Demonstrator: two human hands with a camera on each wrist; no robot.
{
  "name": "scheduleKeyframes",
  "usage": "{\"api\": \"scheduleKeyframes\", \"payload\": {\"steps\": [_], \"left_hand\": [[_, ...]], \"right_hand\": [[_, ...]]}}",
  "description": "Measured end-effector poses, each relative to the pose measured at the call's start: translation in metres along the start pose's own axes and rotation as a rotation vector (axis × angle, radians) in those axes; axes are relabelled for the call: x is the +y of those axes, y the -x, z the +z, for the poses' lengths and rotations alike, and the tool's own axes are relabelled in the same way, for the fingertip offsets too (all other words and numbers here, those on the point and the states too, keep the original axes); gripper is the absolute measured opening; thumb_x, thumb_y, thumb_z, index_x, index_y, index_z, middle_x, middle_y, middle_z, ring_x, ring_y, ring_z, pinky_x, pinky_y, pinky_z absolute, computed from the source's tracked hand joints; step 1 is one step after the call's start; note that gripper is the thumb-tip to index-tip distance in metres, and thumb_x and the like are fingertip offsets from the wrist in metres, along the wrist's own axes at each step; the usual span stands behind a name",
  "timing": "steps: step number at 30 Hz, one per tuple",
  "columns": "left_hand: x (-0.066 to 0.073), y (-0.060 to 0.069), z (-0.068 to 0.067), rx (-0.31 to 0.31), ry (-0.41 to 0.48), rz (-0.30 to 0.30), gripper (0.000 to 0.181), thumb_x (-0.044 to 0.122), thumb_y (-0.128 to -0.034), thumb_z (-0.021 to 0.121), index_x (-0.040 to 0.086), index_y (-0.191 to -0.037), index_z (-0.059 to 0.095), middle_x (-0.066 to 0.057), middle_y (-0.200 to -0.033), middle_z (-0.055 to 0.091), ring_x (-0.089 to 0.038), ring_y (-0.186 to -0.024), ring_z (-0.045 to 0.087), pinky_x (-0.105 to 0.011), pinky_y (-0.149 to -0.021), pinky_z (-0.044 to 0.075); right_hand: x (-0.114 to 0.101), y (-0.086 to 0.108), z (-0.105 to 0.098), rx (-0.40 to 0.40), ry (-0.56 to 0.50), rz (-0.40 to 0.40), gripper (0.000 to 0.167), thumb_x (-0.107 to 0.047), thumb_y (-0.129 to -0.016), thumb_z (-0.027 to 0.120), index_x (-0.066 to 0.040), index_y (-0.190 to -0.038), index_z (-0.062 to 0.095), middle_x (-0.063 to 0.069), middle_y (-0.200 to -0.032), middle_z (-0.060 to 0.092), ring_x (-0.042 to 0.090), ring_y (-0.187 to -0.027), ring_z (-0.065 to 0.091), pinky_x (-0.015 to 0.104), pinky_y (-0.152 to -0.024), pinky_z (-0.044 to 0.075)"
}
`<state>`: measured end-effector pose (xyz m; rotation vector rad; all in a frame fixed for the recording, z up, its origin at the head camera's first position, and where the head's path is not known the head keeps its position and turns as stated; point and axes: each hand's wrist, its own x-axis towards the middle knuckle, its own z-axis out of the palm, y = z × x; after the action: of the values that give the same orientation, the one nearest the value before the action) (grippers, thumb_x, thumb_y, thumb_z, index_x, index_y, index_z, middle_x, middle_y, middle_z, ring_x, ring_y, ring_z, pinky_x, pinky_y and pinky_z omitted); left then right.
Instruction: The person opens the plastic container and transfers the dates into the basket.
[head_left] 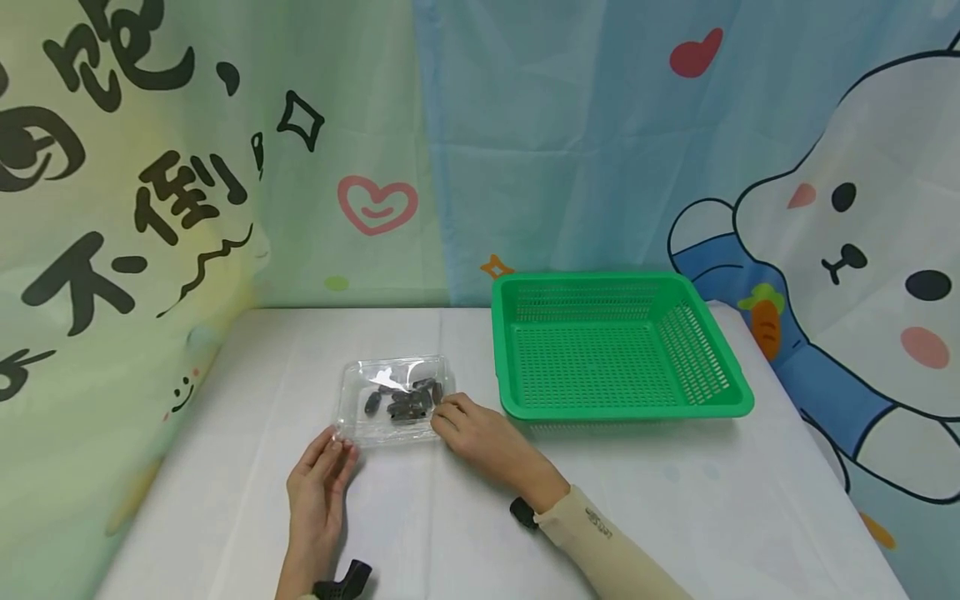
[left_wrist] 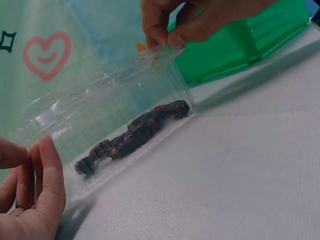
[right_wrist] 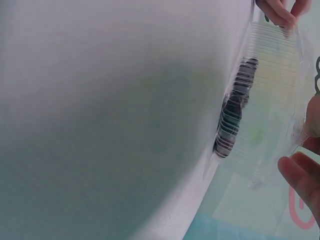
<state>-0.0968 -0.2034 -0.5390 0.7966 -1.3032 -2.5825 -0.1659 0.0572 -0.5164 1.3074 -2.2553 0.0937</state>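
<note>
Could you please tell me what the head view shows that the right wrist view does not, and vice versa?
Only the head view shows the green basket, the large printed animal on the backdrop and the right sleeve.

Only the right wrist view shows clearly the fine ridges on the side wall of the clear plastic box.

Both show that box with dark items inside, the left hand, the right hand and the white tablecloth.
</note>
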Motion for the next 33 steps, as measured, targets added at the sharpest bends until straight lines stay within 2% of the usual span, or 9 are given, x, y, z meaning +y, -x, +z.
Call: {"api": "scheduleKeyframes", "payload": {"steps": [4, 9, 14, 17, 22, 27, 29, 33], "left_hand": [[-0.001, 0.001, 0.001, 0.0, 0.025, 0.013, 0.023, -0.001, -0.1022, 0.062, 0.011, -0.121, 0.071, -0.002, -0.111, 0.066, -0.01, -0.099, 0.069, -0.025, -0.1, 0.063], [-0.002, 0.001, 0.002, 0.001, 0.038, 0.019, 0.023, -0.001, -0.1023, 0.062, 0.011, -0.121, 0.07, -0.003, -0.111, 0.065, -0.01, -0.097, 0.07, -0.025, -0.1, 0.063], [-0.003, 0.0, 0.002, -0.001, 0.025, 0.036, 0.024, 0.0, -0.1026, 0.062, 0.01, -0.123, 0.069, -0.004, -0.112, 0.063, -0.01, -0.098, 0.07, -0.026, -0.102, 0.062], [-0.002, -0.002, 0.002, -0.003, 0.031, 0.044, 0.024, -0.001, -0.103, 0.061, 0.009, -0.124, 0.069, -0.005, -0.111, 0.062, -0.01, -0.097, 0.069, -0.027, -0.102, 0.062], [-0.002, -0.002, 0.001, -0.013, 0.002, 0.051, 0.03, 0.001, -0.1039, 0.061, 0.005, -0.133, 0.063, -0.005, -0.114, 0.061, -0.01, -0.099, 0.069, -0.027, -0.104, 0.061], [0.0, -0.003, 0.001, -0.018, -0.015, 0.055, 0.033, 0.002, -0.1042, 0.06, 0.002, -0.137, 0.059, -0.006, -0.117, 0.059, -0.01, -0.101, 0.068, -0.026, -0.105, 0.061], [0.0, -0.004, 0.0, -0.008, -0.003, 0.05, 0.03, 0.0, -0.1041, 0.059, 0.003, -0.133, 0.062, -0.007, -0.115, 0.06, -0.01, -0.1, 0.068, -0.026, -0.104, 0.061], [-0.002, -0.004, -0.001, -0.003, 0.024, 0.041, 0.026, -0.001, -0.1042, 0.058, 0.005, -0.128, 0.066, -0.006, -0.11, 0.062, -0.01, -0.097, 0.069, -0.027, -0.102, 0.062]], "right_hand": [[0.001, -0.001, 0.002, 0.0, -0.011, 0.002, 0.017, 0.004, -0.099, 0.061, -0.009, -0.11, 0.064, 0.002, -0.116, 0.071, 0.017, -0.111, 0.065, 0.019, -0.087, 0.063], [0.003, -0.001, 0.005, 0.035, -0.024, 0.003, 0.014, -0.003, -0.097, 0.066, -0.008, -0.11, 0.067, 0.003, -0.116, 0.071, 0.018, -0.112, 0.066, 0.02, -0.093, 0.063], [0.004, -0.002, 0.006, 0.106, -0.054, 0.032, 0.016, -0.007, -0.094, 0.068, -0.008, -0.11, 0.069, 0.004, -0.118, 0.072, 0.02, -0.116, 0.067, 0.021, -0.101, 0.061], [0.003, -0.003, 0.007, 0.17, -0.095, 0.067, 0.013, -0.007, -0.097, 0.065, -0.007, -0.109, 0.068, 0.006, -0.12, 0.072, 0.021, -0.117, 0.067, 0.023, -0.103, 0.06], [0.0, -0.011, 0.009, 0.318, -0.208, 0.182, 0.011, -0.005, -0.102, 0.06, -0.003, -0.11, 0.068, 0.012, -0.122, 0.069, 0.023, -0.117, 0.067, 0.024, -0.103, 0.061], [-0.002, -0.029, 0.011, 0.458, -0.327, 0.335, 0.013, -0.001, -0.099, 0.066, 0.0, -0.113, 0.067, 0.014, -0.122, 0.067, 0.024, -0.114, 0.068, 0.024, -0.1, 0.062], [-0.002, -0.036, 0.012, 0.505, -0.415, 0.404, 0.015, 0.001, -0.098, 0.068, 0.0, -0.114, 0.066, 0.014, -0.122, 0.066, 0.025, -0.114, 0.068, 0.024, -0.1, 0.063], [-0.002, -0.048, 0.016, 0.587, -0.674, 0.557, 0.02, 0.001, -0.1, 0.066, 0.002, -0.12, 0.06, 0.015, -0.126, 0.061, 0.027, -0.117, 0.065, 0.028, -0.102, 0.063]]}}
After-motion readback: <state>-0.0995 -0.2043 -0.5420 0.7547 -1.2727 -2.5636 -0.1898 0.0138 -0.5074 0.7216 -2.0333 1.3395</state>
